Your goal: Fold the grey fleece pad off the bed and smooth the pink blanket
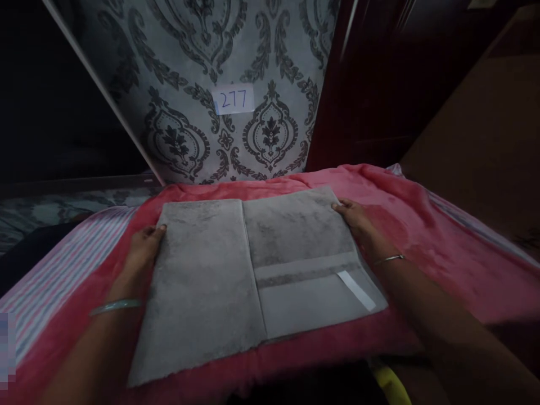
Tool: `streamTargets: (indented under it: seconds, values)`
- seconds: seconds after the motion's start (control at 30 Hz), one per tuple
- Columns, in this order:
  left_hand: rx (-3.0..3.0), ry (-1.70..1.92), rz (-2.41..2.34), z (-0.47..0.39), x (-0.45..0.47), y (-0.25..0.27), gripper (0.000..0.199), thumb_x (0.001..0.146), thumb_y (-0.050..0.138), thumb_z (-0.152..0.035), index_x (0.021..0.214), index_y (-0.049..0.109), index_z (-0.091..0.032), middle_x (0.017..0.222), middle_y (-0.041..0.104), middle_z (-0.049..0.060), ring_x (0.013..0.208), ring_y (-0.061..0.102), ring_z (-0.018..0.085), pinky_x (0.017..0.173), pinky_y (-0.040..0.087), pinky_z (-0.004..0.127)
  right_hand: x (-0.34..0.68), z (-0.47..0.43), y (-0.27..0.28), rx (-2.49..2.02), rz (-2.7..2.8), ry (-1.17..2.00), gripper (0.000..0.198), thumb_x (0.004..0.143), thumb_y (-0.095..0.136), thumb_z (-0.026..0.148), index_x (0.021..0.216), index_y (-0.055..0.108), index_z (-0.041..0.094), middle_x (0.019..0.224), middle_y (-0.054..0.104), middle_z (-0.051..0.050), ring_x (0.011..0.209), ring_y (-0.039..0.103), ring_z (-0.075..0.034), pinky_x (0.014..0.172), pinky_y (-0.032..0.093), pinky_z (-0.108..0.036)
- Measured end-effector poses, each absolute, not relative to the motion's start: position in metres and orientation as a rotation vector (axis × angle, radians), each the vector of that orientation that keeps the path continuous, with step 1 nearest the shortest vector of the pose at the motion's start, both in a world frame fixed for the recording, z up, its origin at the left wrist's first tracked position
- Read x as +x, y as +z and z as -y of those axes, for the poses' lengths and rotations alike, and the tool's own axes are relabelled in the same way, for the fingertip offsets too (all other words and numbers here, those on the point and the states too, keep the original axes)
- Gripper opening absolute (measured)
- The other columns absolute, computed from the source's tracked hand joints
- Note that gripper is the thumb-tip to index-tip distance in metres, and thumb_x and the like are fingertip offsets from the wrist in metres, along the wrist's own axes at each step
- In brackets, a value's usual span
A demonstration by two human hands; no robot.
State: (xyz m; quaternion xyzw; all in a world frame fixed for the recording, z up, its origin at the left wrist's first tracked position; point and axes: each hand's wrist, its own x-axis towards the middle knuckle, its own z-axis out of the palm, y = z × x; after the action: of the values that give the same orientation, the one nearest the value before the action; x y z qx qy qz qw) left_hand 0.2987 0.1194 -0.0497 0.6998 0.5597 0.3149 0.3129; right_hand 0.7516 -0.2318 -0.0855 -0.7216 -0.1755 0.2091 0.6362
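A grey plush towel [202, 275] lies spread over a pink-red blanket, with a crease or seam running down its middle. Its right half has smooth bands across the lower part and a small white strip [358, 291] near the lower right corner. My left hand [147, 244] pinches the towel's left edge, thumb on top. At the upper right edge, my right hand [352, 214] grips it the same way. The fingers under the cloth are hidden. A pale green bangle circles my left wrist, and a thin metal one my right.
The pink-red blanket [388, 225] covers the surface, with striped cloth [80, 247] showing at the left. Behind stands a patterned wall [228, 140] bearing a paper label [234, 99] marked 277. A dark red panel [371, 84] rises at the right. Something yellow [390, 385] shows at the bottom.
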Motion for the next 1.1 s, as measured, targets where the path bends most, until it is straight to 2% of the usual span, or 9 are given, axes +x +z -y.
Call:
streamTargets:
  seconds: [0.07,0.17,0.3,0.37,0.47,0.6,0.77,0.9,1.1]
  values:
    - [1.939,0.774,-1.524,-0.116,0.309,-0.056,0.032,0.083,0.065,-0.042,0.103,0.066,-0.017,0.094,0.071,0.008,0.098,0.068,0.034,0.088,0.059,0.049,0.753,0.226,-0.092,-1.701,0.366,0.525,0.023,0.075,0.074,0.032,0.093,0.072,0.018,0.075,0.073,-0.003,0.068,0.064,-0.018,0.063,0.051,-0.028]
    - [2.361,0.782,-1.318,-0.09,0.332,-0.062,0.045,0.08,0.067,-0.039,0.121,0.065,-0.019,0.136,0.064,0.016,0.138,0.051,0.043,0.116,0.042,0.06,0.75,0.234,-0.101,-1.706,0.344,0.579,0.015,0.076,0.073,0.031,0.082,0.07,0.018,0.069,0.07,-0.001,0.062,0.06,-0.015,0.059,0.047,-0.026]
    - [2.692,0.481,-0.704,-0.028,0.369,-0.068,0.055,0.09,0.056,-0.045,0.14,0.061,-0.023,0.162,0.044,0.016,0.153,0.035,0.039,0.127,0.027,0.057,0.73,0.272,-0.108,-1.733,0.354,0.697,0.027,0.076,0.078,0.042,0.072,0.064,0.019,0.06,0.063,0.0,0.051,0.052,-0.013,0.049,0.041,-0.024]
    - [2.726,0.306,-0.512,0.007,0.385,-0.075,0.062,0.092,0.052,-0.047,0.15,0.053,-0.025,0.167,0.037,0.014,0.156,0.03,0.036,0.127,0.024,0.058,0.714,0.294,-0.111,-1.753,0.345,0.747,0.031,0.074,0.079,0.047,0.075,0.065,0.019,0.063,0.065,-0.001,0.053,0.056,-0.015,0.049,0.044,-0.026]
    - [2.795,0.15,-0.419,0.053,0.4,-0.092,0.068,0.094,0.053,-0.051,0.156,0.046,-0.026,0.17,0.03,0.014,0.158,0.023,0.037,0.127,0.021,0.062,0.693,0.324,-0.116,-1.731,0.452,0.805,0.036,0.073,0.08,0.047,0.092,0.07,0.018,0.083,0.075,-0.006,0.069,0.068,-0.021,0.061,0.055,-0.03]
    - [2.999,0.152,-0.532,0.09,0.407,-0.11,0.069,0.098,0.047,-0.05,0.16,0.041,-0.019,0.169,0.026,0.02,0.159,0.019,0.039,0.125,0.014,0.069,0.682,0.352,-0.121,-1.735,0.696,0.796,0.048,0.072,0.077,0.049,0.108,0.071,0.018,0.104,0.078,-0.008,0.089,0.072,-0.025,0.076,0.059,-0.036]
    - [3.148,0.104,-0.576,0.098,0.407,-0.108,0.069,0.102,0.04,-0.05,0.162,0.034,-0.016,0.17,0.026,0.019,0.159,0.021,0.036,0.125,0.017,0.067,0.681,0.359,-0.127,-1.683,0.73,0.735,0.047,0.075,0.073,0.043,0.113,0.069,0.016,0.103,0.077,-0.007,0.089,0.071,-0.024,0.08,0.058,-0.036]
    - [3.173,0.068,-0.596,0.096,0.407,-0.102,0.069,0.103,0.038,-0.051,0.163,0.033,-0.017,0.171,0.024,0.018,0.159,0.021,0.035,0.126,0.018,0.066,0.673,0.359,-0.135,-1.698,0.635,0.527,0.058,0.076,0.066,0.034,0.132,0.06,0.016,0.087,0.074,-0.003,0.073,0.066,-0.019,0.067,0.055,-0.031]
    - [3.18,0.105,-0.601,0.096,0.404,-0.099,0.068,0.102,0.037,-0.053,0.161,0.038,-0.019,0.169,0.031,0.017,0.157,0.027,0.033,0.126,0.022,0.061,0.668,0.362,-0.135,-1.7,0.616,0.43,0.027,0.074,0.062,0.031,0.096,0.066,0.017,0.083,0.07,-0.003,0.075,0.064,-0.017,0.069,0.051,-0.028]
